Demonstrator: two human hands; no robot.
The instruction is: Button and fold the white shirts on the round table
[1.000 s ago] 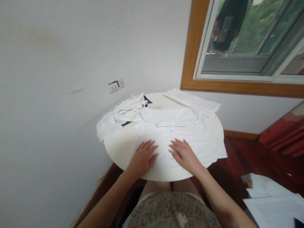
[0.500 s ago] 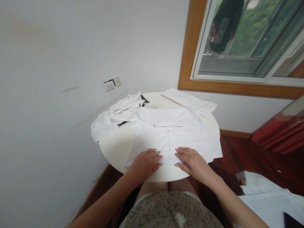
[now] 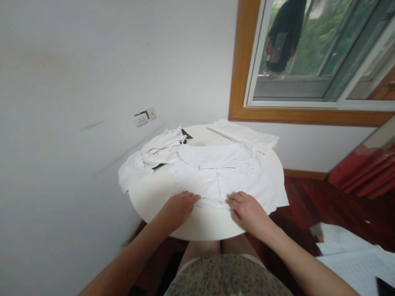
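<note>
A white shirt [image 3: 203, 183] with a short buttoned placket lies spread on a round cream table [image 3: 151, 197], its near hem toward me. My left hand [image 3: 180, 207] is at the hem, left of the placket, fingers closed on the cloth's edge and thumb hidden underneath. To the right of the placket, my right hand [image 3: 247, 209] pinches the same hem, its thumb tucked under the fingers. The hem between the two hands looks slightly folded.
Crumpled white clothing [image 3: 160, 146] with black trim rests on the table's left, partly over the edge. A folded white cloth [image 3: 247, 133] lies at the back right. White papers [image 3: 352, 255] are at lower right. A wall socket [image 3: 141, 119] and window frame [image 3: 305, 115] are beyond.
My hands have gone from lying flat on the shirt to closed fingers at its near hem. The left hand has shifted leftward, and the hem has moved slightly away from me.
</note>
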